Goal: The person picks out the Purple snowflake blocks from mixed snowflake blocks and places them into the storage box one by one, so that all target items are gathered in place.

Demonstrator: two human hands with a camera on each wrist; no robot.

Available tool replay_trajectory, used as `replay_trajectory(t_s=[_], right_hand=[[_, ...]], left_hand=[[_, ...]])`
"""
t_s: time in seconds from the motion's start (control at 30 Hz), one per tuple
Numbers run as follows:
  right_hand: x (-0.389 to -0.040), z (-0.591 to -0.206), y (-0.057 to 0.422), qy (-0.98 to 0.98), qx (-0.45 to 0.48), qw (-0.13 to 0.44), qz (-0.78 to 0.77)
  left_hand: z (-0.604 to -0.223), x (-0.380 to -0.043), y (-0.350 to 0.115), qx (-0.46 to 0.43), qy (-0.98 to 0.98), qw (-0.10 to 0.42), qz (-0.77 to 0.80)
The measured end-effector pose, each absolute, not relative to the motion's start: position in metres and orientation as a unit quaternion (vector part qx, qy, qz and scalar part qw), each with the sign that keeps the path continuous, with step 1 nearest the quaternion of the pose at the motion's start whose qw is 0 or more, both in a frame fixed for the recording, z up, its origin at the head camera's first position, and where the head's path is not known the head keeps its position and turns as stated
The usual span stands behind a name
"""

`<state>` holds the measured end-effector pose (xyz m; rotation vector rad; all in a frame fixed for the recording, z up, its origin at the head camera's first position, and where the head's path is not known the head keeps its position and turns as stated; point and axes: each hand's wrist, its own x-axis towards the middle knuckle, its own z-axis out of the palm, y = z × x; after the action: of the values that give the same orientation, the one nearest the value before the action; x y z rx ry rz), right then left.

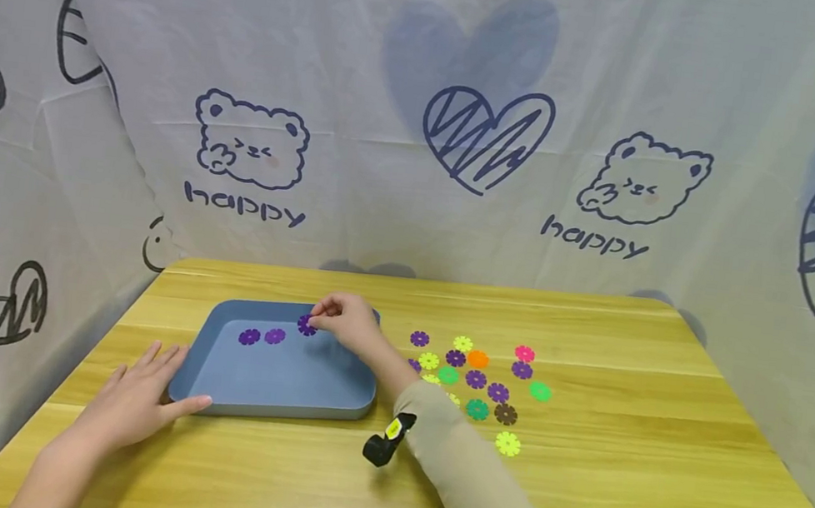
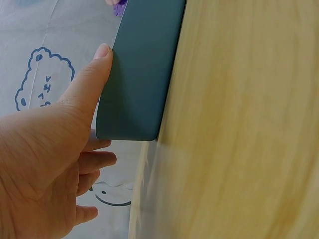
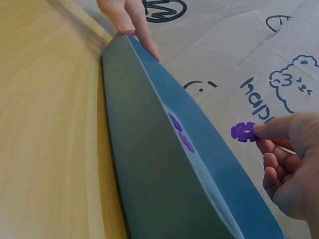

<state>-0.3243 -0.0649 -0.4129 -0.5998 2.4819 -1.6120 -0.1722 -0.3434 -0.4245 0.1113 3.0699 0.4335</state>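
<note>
Between thumb and fingertips, my right hand (image 1: 349, 320) pinches a purple notched plastic disc, a snowflake building disc (image 3: 243, 132). It holds the disc above the far side of a blue-grey tray (image 1: 269, 412). Two more purple discs (image 1: 249, 337) lie side by side on the tray's floor. My left hand (image 1: 138, 395) is at the tray's near left corner, its fingers spread along the left side. In the left wrist view, its thumb (image 2: 94, 74) lies against the tray's upper edge, the other fingers partly behind the corner.
Right of the tray, several loose discs in purple, yellow, green, orange (image 1: 478, 359), pink (image 1: 524, 354) and brown (image 1: 506, 414) lie scattered on the wooden table (image 1: 616, 479). My right forearm (image 1: 472, 479) crosses in front of some. A printed cloth (image 1: 373, 158) hangs behind the table.
</note>
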Motion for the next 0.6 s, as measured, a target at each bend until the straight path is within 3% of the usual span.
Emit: replay_trajectory(t_s=[0.6], right_hand=[[-0.328, -0.432, -0.090, 0.870, -0.085, 0.061, -0.482]], left_hand=[[-0.423, -0.172, -0.343, 0.036, 0.990, 0.017, 0.135]])
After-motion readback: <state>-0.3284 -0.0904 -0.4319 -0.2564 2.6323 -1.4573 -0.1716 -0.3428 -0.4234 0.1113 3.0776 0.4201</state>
